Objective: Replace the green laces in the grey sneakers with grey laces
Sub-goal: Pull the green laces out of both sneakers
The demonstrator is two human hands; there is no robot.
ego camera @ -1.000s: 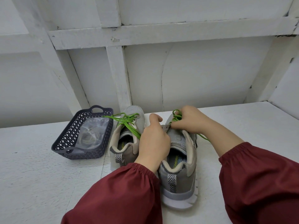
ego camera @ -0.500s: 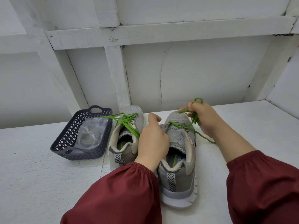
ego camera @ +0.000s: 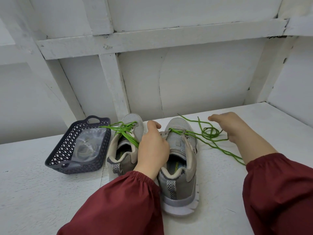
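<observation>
Two grey sneakers stand side by side on the white table, toes pointing away from me. The left sneaker [ego camera: 124, 151] has its green lace [ego camera: 126, 131] threaded and bunched over the tongue. The right sneaker [ego camera: 179, 168] has its green lace [ego camera: 209, 134] pulled loose; it crosses only the eyelets nearest the toe and lies in loops on the table to the right. My left hand [ego camera: 152, 148] grips the right sneaker's left eyelet flap. My right hand [ego camera: 232, 128] hovers over the loose loops, fingers relaxed, holding nothing that I can see.
A dark plastic basket [ego camera: 55, 158] sits left of the sneakers with a clear bag of coiled laces [ego camera: 86, 146] in it. A white panelled wall [ego camera: 194, 82] rises just behind the toes. Bare table [ego camera: 237, 209] lies at the front right.
My right hand pulled the green lace up and out of the right sneaker's upper eyelets, then moved right and down and let it drop onto the table. The left hand stayed on the sneaker.
</observation>
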